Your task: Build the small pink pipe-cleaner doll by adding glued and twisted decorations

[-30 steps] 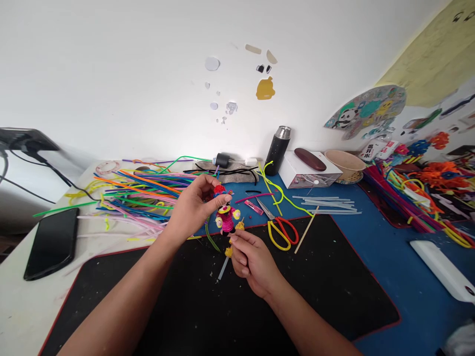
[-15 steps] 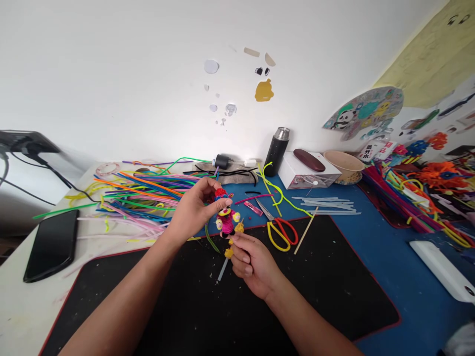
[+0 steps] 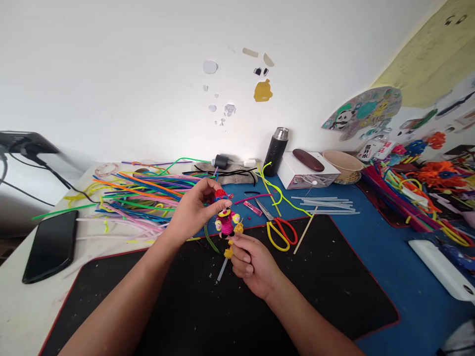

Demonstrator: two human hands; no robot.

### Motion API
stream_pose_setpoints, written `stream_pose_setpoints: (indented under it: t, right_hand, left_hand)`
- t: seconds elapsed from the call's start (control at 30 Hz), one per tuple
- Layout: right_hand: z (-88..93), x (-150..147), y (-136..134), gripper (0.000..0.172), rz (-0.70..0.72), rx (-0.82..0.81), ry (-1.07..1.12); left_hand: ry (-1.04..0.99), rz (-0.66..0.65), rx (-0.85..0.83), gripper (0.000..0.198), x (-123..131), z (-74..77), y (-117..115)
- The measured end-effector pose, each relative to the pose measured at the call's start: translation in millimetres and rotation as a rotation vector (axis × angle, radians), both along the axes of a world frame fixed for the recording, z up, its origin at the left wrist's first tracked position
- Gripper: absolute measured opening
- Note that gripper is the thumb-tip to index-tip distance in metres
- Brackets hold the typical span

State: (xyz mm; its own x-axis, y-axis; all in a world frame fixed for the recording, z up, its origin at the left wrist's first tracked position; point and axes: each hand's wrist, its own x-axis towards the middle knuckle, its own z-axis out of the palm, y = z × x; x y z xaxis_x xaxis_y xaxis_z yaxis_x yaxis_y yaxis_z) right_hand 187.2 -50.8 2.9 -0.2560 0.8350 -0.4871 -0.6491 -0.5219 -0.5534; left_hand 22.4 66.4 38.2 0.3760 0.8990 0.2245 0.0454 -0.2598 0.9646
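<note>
A small pipe-cleaner doll (image 3: 227, 223) with a red and blue head, magenta body and pale yellow hands is held upright above the black mat (image 3: 193, 316). My left hand (image 3: 196, 207) pinches its head between thumb and fingers. Below, my right hand (image 3: 254, 262) is closed at the doll's feet, around its yellow base piece (image 3: 228, 250); the fingers cover part of it. A translucent glue stick (image 3: 222, 270) shows just under the yellow piece; whether it touches cannot be told. Scissors (image 3: 279, 232) with yellow and red handles lie open behind my right hand.
Many coloured pipe cleaners (image 3: 141, 193) spread across the left. A black phone (image 3: 51, 247) lies by the left edge. Behind stand a black thermos (image 3: 276, 153), a white box (image 3: 306, 173) and a bowl (image 3: 345, 165). Glue sticks (image 3: 328, 203) and a wooden stick (image 3: 306, 230) lie to the right.
Both hands and the doll stay almost where they were. The whole view has shifted very slightly.
</note>
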Motion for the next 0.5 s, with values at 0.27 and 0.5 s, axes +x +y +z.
stream_pose_setpoints:
  t: [0.27,0.5]
  right_hand:
    - [3.7,1,0,0.026,0.026,0.008,0.011]
    - [2.9,14,-12,0.038,0.051,0.055,-0.074]
  left_hand:
    - [-0.044,0.023,-0.017,0.037,-3,2.8,2]
    - [0.024,0.173,0.105,0.034,-7,-9.4,12]
